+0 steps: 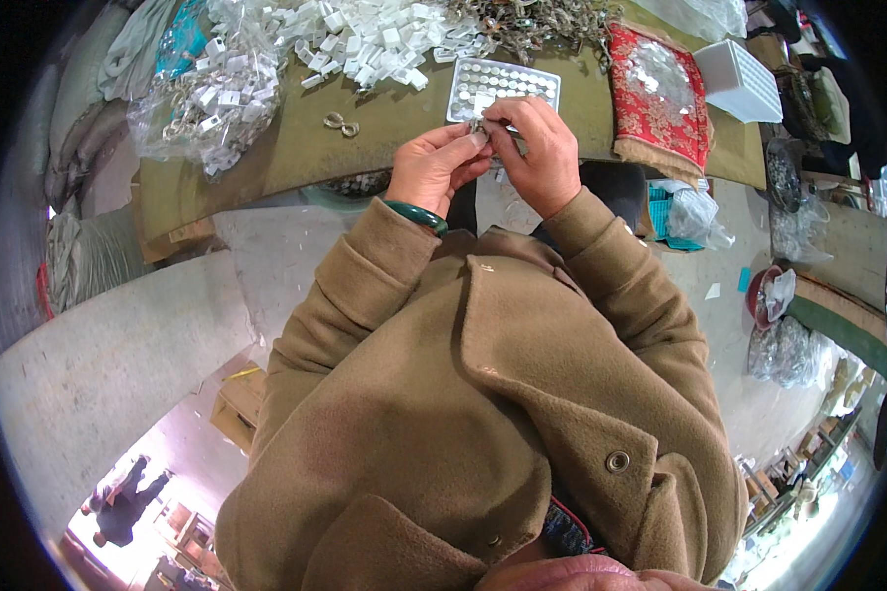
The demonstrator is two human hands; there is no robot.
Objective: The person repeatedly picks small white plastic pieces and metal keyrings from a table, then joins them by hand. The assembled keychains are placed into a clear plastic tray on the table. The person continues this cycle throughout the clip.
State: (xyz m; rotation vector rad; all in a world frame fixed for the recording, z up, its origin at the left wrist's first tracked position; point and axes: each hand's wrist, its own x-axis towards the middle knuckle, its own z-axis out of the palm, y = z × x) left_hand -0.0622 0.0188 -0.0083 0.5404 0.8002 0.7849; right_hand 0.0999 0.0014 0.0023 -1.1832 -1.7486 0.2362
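My left hand (432, 165), with a dark green bangle at the wrist, pinches a small metallic piece (478, 126) between thumb and fingertips. My right hand (544, 156) meets it there, its thumb and fingers closed on the same piece. The fingers cover most of it, so its exact kind cannot be made out. Just beyond the hands lies a white tray (552, 97) with rows of small round pale pieces. To the left, a pair of small metal loops (341, 124) rests on the olive tabletop (296, 163).
At the far side lies a heap of small white plastic pieces (389, 44), beside tangled metal pieces (552, 28). A clear bag (217, 113) of white pieces sits left. On the right are a red patterned cloth (665, 123) with clear pieces and a white foam block (739, 81).
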